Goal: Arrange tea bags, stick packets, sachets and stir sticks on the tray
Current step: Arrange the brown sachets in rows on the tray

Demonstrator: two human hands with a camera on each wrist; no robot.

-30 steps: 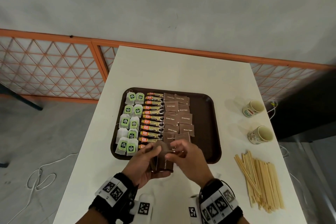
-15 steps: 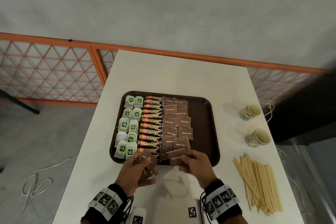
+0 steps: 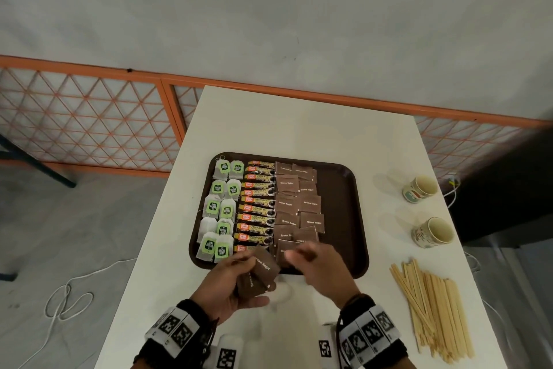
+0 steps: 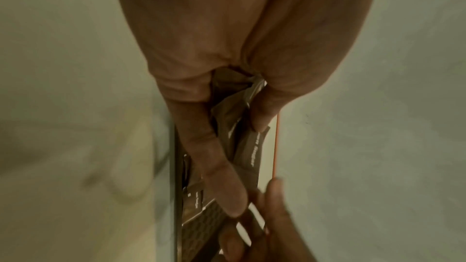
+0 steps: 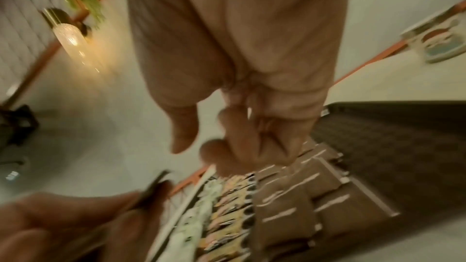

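Ten tea bags (image 3: 220, 213), eleven stick packets (image 3: 258, 207), one tray (image 3: 344, 219), two cups (image 3: 419, 189), two hands; sachets, stir sticks (image 3: 434, 308) too overlapped for count.

Brown sachets (image 3: 299, 204), perhaps textured brown tray (image 3: 341, 219)

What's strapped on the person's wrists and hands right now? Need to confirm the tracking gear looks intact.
Both hands are bare, no gloves or sleeves. The left hand has a black wrist strap carrying white panels printed with black square fiducial markers, and a thin dark cord hangs beside it. The right hand wears a matching black band with similar marker panels. White marker-tagged blocks sit beneath each wrist.
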